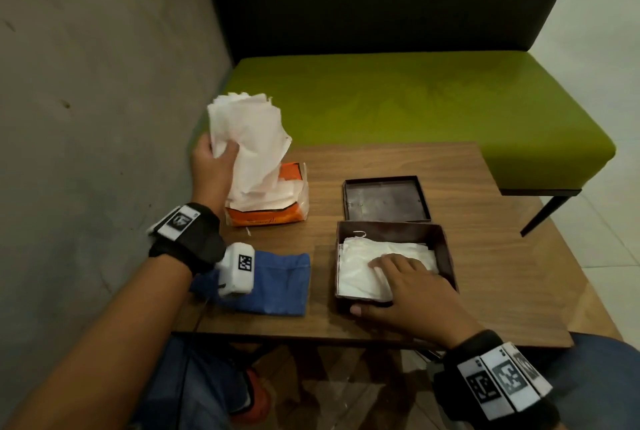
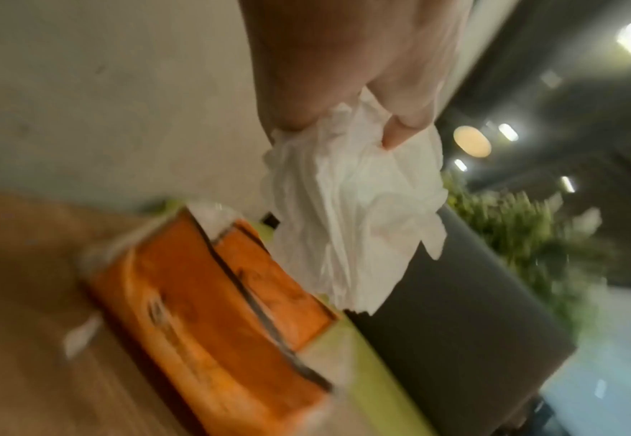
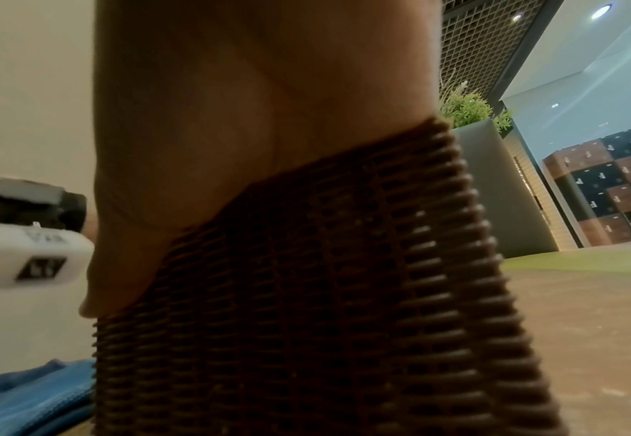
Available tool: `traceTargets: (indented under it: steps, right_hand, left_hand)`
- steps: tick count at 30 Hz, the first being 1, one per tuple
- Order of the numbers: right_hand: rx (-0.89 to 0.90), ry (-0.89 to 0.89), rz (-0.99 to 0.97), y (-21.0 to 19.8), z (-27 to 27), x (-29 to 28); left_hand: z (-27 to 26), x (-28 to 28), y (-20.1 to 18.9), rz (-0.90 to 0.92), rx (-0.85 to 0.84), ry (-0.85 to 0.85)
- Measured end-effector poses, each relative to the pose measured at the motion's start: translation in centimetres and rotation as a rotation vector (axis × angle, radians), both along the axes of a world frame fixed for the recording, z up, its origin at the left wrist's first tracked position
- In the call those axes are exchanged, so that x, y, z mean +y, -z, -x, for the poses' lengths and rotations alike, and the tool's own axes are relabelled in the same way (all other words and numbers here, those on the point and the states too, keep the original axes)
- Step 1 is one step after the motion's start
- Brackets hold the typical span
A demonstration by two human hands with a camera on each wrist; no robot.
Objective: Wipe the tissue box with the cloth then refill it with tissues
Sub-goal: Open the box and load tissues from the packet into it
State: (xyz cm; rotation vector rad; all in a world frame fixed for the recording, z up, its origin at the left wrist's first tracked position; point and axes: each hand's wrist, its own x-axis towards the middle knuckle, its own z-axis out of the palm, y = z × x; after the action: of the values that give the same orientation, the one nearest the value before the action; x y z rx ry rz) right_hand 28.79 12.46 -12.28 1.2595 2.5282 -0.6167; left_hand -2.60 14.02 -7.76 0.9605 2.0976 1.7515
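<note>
A dark brown woven tissue box (image 1: 446,253) stands open on the table, holding a stack of white tissues (image 1: 356,277). My right hand (image 1: 401,286) lies flat on that stack, thumb outside the near wall (image 3: 306,295). The box's lid (image 1: 384,199) lies upturned just behind it. My left hand (image 1: 216,159) grips a bunch of white tissues (image 1: 249,138) (image 2: 351,206) lifted above an orange tissue pack (image 1: 266,201) (image 2: 213,309). A blue cloth (image 1: 273,280) (image 3: 26,395) lies folded near the front left, partly under my left wrist.
The wooden table (image 1: 398,163) is small, with a grey wall (image 1: 86,118) close on its left. A green bench (image 1: 415,100) with a dark backrest runs behind the table. My knees show below the table's front edge.
</note>
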Motion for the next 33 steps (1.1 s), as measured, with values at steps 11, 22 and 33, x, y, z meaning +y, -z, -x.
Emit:
traceTargets:
  steps: [11,22,33]
  right_hand:
    - [0.041,-0.012,-0.117,-0.2,-0.4,-0.8]
    - [1.055,0.548,0.485,-4.9,0.6,-2.6]
    - [1.403,0.652,1.127,-4.6,0.0,-4.4]
  left_hand:
    - [-7.3,-6.4,1.2,-0.266,-1.178,0.309]
    - [-14.2,-9.7,0.5,-0.056,-1.037,0.504]
    - [-18.0,-11.8,-0.4,0.037,-0.679,0.586]
